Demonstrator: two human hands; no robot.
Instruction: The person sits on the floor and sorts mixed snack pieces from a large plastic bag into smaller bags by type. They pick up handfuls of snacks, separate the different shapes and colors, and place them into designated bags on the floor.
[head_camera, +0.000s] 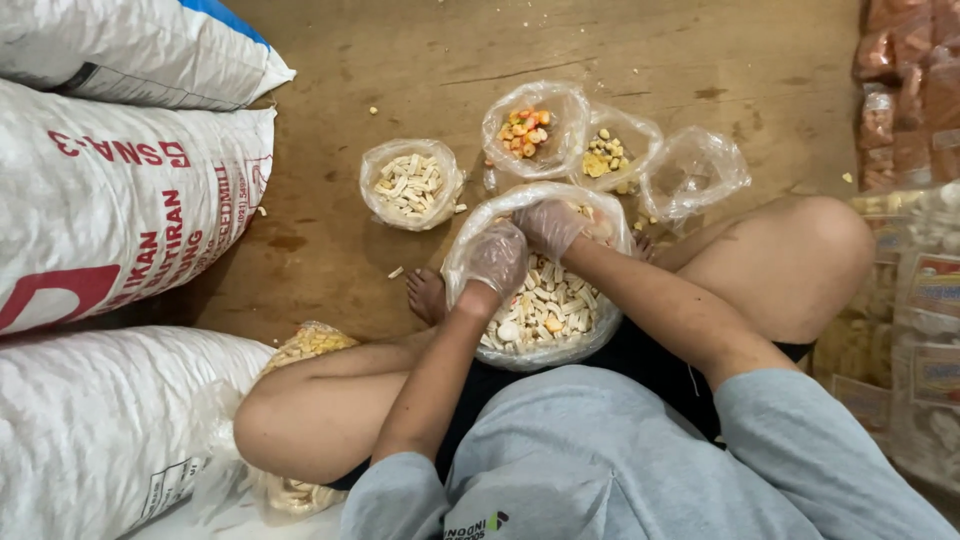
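Both gloved hands reach into the big clear bag (545, 310) of pale crackers in the person's lap: the left hand (497, 258) curls loosely over its rim, the right hand (551, 226) cups crackers at the far edge, though whether it grips any cannot be told; beyond the big clear bag stand four small bags (411, 183), and white sacks (120, 200) lie to its left

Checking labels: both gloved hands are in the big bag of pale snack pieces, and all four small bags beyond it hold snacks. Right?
Not quite. Head view: both hands are in the big bag, but the far-right small bag looks empty; the other three hold snacks.
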